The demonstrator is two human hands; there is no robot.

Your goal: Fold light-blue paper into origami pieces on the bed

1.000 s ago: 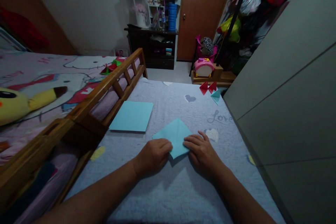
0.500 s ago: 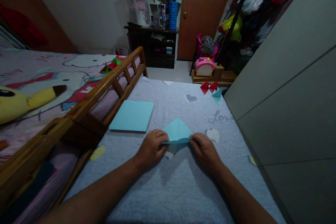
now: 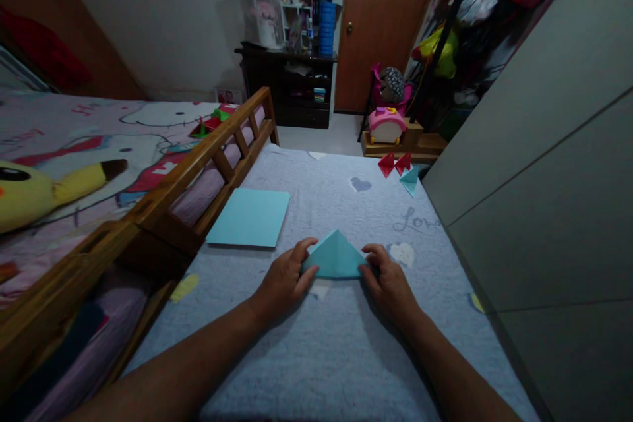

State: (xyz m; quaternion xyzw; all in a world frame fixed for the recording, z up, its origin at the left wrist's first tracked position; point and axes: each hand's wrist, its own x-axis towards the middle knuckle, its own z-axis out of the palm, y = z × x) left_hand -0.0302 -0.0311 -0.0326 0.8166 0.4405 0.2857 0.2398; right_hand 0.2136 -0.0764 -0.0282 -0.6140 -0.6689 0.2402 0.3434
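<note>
A light blue paper (image 3: pixel 335 257), folded into a triangle with its point away from me, lies on the grey-blue blanket (image 3: pixel 321 356). My left hand (image 3: pixel 285 280) pinches the triangle's left corner between thumb and fingers. My right hand (image 3: pixel 390 283) holds its right corner the same way. A flat square sheet of light blue paper (image 3: pixel 250 217) lies to the left, close to the wooden rail.
A wooden bed rail (image 3: pixel 198 171) runs along the left, with a yellow plush toy (image 3: pixel 34 194) on the bed beyond. Two red and one blue folded paper shapes (image 3: pixel 399 168) lie at the far right corner. A grey cabinet wall (image 3: pixel 544 165) stands close on the right.
The near corner of the diamond-shaped paper was lifted and folded away from me onto the far corner, making a triangle. Both hands moved from the near point to the side corners.
</note>
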